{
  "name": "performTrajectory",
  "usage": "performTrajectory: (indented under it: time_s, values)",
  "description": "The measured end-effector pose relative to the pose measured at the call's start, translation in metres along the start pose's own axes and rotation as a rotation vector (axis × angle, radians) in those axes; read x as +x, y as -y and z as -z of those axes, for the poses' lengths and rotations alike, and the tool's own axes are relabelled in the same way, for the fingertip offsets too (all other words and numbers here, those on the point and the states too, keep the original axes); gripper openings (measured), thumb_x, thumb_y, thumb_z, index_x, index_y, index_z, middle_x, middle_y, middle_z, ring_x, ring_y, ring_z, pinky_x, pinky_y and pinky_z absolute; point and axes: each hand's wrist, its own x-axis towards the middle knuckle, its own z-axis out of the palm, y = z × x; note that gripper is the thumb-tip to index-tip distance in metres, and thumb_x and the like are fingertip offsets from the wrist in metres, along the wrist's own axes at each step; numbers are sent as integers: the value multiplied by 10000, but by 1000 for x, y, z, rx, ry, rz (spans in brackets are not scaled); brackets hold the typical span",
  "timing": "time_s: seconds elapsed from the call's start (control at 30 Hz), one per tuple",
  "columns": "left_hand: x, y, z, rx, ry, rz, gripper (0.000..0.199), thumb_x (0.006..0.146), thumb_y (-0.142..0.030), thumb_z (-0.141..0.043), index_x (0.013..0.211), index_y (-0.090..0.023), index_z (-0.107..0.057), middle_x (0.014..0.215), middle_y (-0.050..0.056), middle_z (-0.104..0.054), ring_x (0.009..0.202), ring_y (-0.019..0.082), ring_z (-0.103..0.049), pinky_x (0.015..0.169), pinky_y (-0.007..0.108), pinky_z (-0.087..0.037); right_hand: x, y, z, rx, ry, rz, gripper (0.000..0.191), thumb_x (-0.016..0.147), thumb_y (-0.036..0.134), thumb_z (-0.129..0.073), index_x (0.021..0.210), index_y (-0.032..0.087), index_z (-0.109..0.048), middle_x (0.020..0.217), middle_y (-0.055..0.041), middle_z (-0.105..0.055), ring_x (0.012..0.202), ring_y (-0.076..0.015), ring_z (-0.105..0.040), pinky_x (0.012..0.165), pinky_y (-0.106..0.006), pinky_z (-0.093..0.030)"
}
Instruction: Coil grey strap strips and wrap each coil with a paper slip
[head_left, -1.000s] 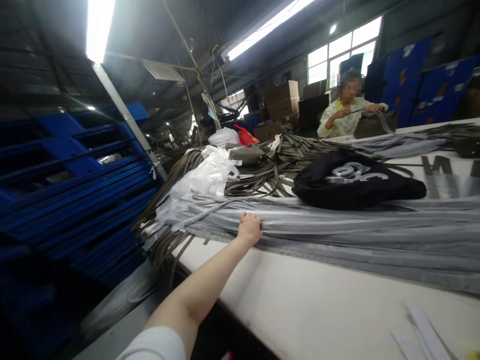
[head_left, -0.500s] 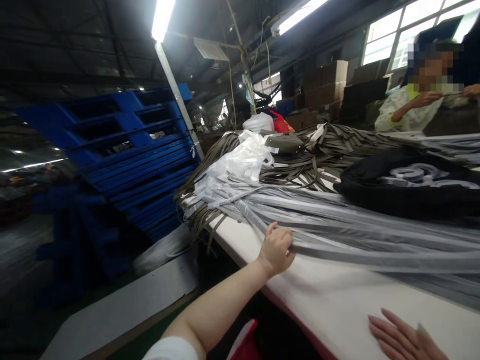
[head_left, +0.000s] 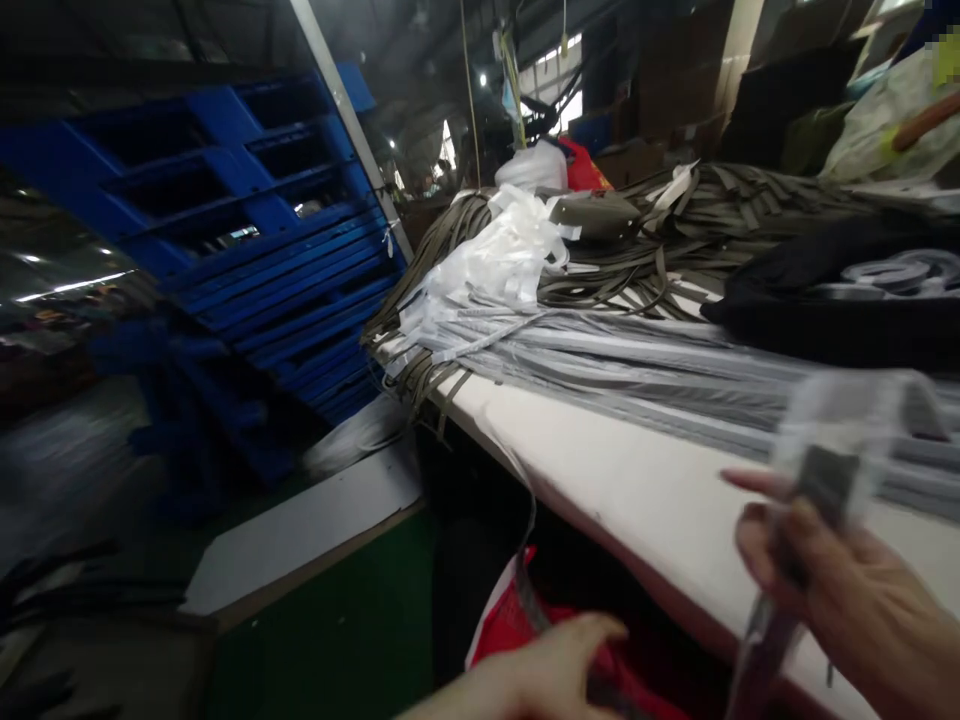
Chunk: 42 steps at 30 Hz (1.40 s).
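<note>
My right hand (head_left: pixel 832 570) is closed on a grey strip (head_left: pixel 829 480) with a translucent white band at its upper end, over the front of the white table (head_left: pixel 600 470). Lower down, my left hand (head_left: pixel 574 655) is near the table's front edge, beside red cloth (head_left: pixel 502 625); its fingertips are partly hidden and blurred. A narrow grey strip (head_left: pixel 531 510) hangs over the edge down to the red cloth. Long grey strips (head_left: pixel 637 365) lie across the table, with white strip ends (head_left: pixel 502 250) bunched at their left.
Olive straps (head_left: pixel 750 215) are heaped at the back, beside a black cloth bundle (head_left: pixel 810 310). Blue pallets (head_left: pixel 277 290) stand left of the table. A grey board (head_left: pixel 307 530) lies low at left. A person's sleeve (head_left: pixel 862 140) shows at upper right.
My left hand has left the grey strips and moved down by the table's edge. My right hand has risen from the table and closed on a strip. The view has shifted downward.
</note>
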Motion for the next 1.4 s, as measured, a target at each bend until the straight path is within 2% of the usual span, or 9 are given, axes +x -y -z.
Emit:
performTrajectory:
  time_s: [0.13,0.33,0.5,0.67,0.83,1.03,1.17,1.3,1.4]
  values:
    - [-4,-49,50,-804,-145,-189,985,620,-693,-737,1390,-144,-463,1410,203,-501,1341,344,-434,1114,462,-313,-37,-2,-67,-166,655,-97,533,902,646,-408,1039,210,-682,620,-23,-606,594,-182,-577,598,-288,-511]
    - [-14,-60,91,-1234,-586,-209,518,759,-442,-756,1143,-114,-640,893,72,-734,840,183,-689,925,332,-476,-48,-94,-77,-315,948,-192,516,947,613,-338,790,191,-588,638,-5,-610,613,-158,-552,666,-257,-483]
    - [3,-50,48,-1158,-527,-120,361,829,-486,-672,859,-127,-644,759,72,-717,724,182,-684,717,289,-517,-46,-100,-80,-200,915,-215,477,859,644,-509,897,180,-614,807,-42,-691,756,-211,-623,725,-296,-499]
    - [15,-61,18,-991,-320,-79,348,820,-445,-701,869,-107,-637,890,131,-727,784,185,-679,741,282,-508,-47,-91,-89,-32,702,-306,556,859,716,-415,759,183,-535,594,-8,-610,490,-129,-519,513,-255,-424]
    - [18,-71,34,-994,-502,-176,413,895,-520,-567,877,-113,-638,868,113,-723,821,185,-667,778,281,-490,-51,-102,-84,1,688,-335,529,869,701,-429,786,188,-526,575,16,-600,459,-109,-507,478,-230,-385]
    - [21,-72,33,-836,-366,-150,385,837,-496,-661,926,-122,-641,957,126,-723,863,221,-687,801,333,-512,-52,-96,-81,21,704,-327,557,898,693,-371,949,177,-575,587,17,-603,448,-115,-502,480,-239,-401]
    - [10,-73,74,-701,-528,-88,496,791,-502,-703,1135,-154,-618,1000,92,-706,762,172,-684,668,270,-537,-54,-102,-65,-96,703,-306,491,909,654,-406,872,193,-570,569,39,-548,482,-116,-483,473,-232,-396]
    - [3,-67,111,-294,-300,210,544,812,-611,-597,958,-98,-705,947,115,-704,708,155,-654,499,196,-498,-56,-107,-50,-209,729,-273,471,918,631,-406,804,196,-546,575,36,-554,491,-117,-492,483,-237,-400]
    - [3,-65,108,-201,-101,360,551,820,-604,-581,1038,-107,-681,873,73,-687,540,103,-631,471,194,-484,-56,-107,-48,-249,752,-257,471,929,621,-384,848,193,-563,576,34,-560,499,-125,-510,496,-243,-406]
